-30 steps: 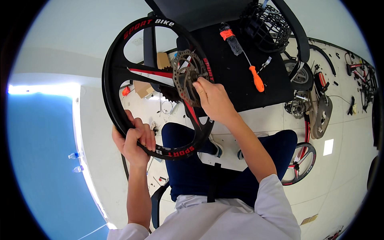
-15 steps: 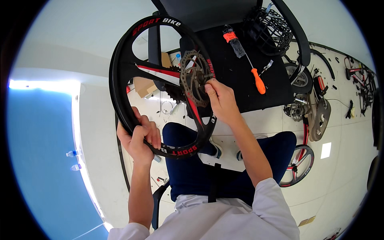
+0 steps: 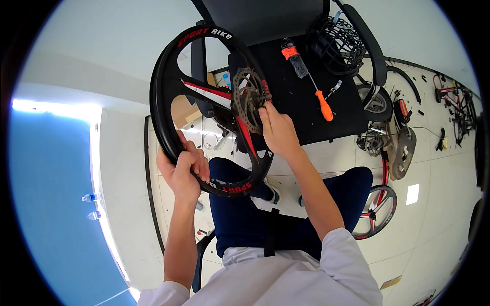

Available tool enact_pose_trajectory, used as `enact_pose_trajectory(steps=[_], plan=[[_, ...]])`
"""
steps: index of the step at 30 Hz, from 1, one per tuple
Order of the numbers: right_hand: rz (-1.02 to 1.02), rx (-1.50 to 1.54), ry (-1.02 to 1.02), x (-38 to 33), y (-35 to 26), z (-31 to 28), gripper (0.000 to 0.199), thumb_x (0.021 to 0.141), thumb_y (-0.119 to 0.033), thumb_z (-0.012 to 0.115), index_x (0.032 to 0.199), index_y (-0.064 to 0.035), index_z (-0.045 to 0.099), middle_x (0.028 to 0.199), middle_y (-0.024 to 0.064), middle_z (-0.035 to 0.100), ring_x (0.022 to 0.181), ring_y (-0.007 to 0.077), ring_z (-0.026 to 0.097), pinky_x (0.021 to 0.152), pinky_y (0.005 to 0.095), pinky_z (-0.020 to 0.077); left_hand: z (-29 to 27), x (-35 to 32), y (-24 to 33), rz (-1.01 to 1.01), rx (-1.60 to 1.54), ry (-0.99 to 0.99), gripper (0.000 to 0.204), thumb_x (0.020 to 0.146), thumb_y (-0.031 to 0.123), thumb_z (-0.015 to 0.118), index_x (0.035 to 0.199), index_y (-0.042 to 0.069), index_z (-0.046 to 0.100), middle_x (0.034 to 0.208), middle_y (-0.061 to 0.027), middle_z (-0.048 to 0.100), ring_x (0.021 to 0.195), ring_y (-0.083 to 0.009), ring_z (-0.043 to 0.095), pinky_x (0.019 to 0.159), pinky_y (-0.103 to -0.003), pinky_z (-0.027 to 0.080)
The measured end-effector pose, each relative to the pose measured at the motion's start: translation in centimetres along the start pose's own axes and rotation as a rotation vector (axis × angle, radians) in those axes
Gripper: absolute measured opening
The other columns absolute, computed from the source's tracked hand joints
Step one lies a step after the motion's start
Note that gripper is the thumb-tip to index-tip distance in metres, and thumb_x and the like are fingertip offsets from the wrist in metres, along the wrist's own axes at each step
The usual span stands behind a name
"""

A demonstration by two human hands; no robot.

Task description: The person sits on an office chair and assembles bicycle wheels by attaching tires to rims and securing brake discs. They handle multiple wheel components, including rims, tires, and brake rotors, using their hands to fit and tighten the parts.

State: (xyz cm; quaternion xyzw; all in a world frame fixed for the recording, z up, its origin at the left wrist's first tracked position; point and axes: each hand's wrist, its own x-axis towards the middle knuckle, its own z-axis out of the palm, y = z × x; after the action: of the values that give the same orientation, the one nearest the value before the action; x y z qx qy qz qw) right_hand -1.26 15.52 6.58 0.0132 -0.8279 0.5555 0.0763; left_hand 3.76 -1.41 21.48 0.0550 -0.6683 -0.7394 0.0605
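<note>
A black bicycle wheel (image 3: 206, 94) with red and white spokes is held up over my lap, tilted toward the right. My left hand (image 3: 184, 167) is wrapped round its lower left rim. On the hub side facing right sits a rusty brake disc (image 3: 238, 104). My right hand (image 3: 278, 130) pinches at the hub, thumb and fingers closed by the axle end (image 3: 267, 97). The fingertips hide exactly which part of the axle they grip.
A black chair (image 3: 311, 125) stands ahead, bearing an orange-handled screwdriver (image 3: 324, 106), a dark wrapped tool (image 3: 296, 60) and a black basket (image 3: 343, 48). On the floor at right lie a second wheel (image 3: 390, 217) and several bike parts (image 3: 406, 148). A cardboard box (image 3: 185, 112) sits behind the wheel.
The wheel has moved slightly right and turned a little more edge-on, both hands going with it. My grip at rim and hub looks the same.
</note>
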Motion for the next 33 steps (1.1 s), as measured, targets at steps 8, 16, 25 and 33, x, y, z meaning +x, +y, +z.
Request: enact_pose_trajectory(steps=[8,16,25,33], plan=[[0.099,0.394,0.112,-1.3,2.0,-0.2,0.034,0.099,-0.026,0.051,0.08,0.0015,0.054,0.058,0.003,0.043,0.055,0.0089,0.036,0.05,0.0276,0.0326,1.6,-1.1,0.1,0.061,0.052,-0.046,0.018,0.074,-0.007,0.041,0.091,-0.003,0.043,0.054,-0.0047,0.037,0.036,-0.0108,0.034,0.033,-0.024,0.032],[0.078,0.389,0.136,-1.5,1.3,-0.3,0.037,0.103,-0.028,0.045,0.078,-0.001,0.052,0.062,-0.0043,0.041,0.06,0.0047,0.036,0.053,0.0247,0.0317,2.1,-1.4,-0.4,0.066,0.023,-0.02,0.016,0.076,-0.007,0.047,0.091,-0.003,0.046,0.061,-0.0042,0.046,0.036,-0.0086,0.041,0.034,-0.023,0.033],[0.203,0.399,0.085,-1.9,1.4,-2.0,0.042,0.103,-0.031,0.042,0.09,0.0032,0.062,0.06,0.0074,0.053,0.056,0.0129,0.046,0.055,0.0317,0.04,4.2,-2.9,-1.4,0.175,0.229,0.002,0.017,0.074,-0.006,0.051,0.09,0.001,0.049,0.064,-0.0011,0.049,0.045,-0.0048,0.044,0.041,-0.021,0.033],[0.33,0.303,0.064,-2.3,0.7,-2.2,0.048,0.102,-0.036,0.044,0.074,0.0025,0.055,0.057,0.0061,0.047,0.055,0.0149,0.043,0.054,0.0342,0.0361,3.7,-3.8,-2.5,0.294,0.268,-0.004,0.017,0.079,-0.005,0.045,0.096,-0.005,0.045,0.059,-0.0063,0.046,0.035,-0.0093,0.04,0.033,-0.022,0.033]])
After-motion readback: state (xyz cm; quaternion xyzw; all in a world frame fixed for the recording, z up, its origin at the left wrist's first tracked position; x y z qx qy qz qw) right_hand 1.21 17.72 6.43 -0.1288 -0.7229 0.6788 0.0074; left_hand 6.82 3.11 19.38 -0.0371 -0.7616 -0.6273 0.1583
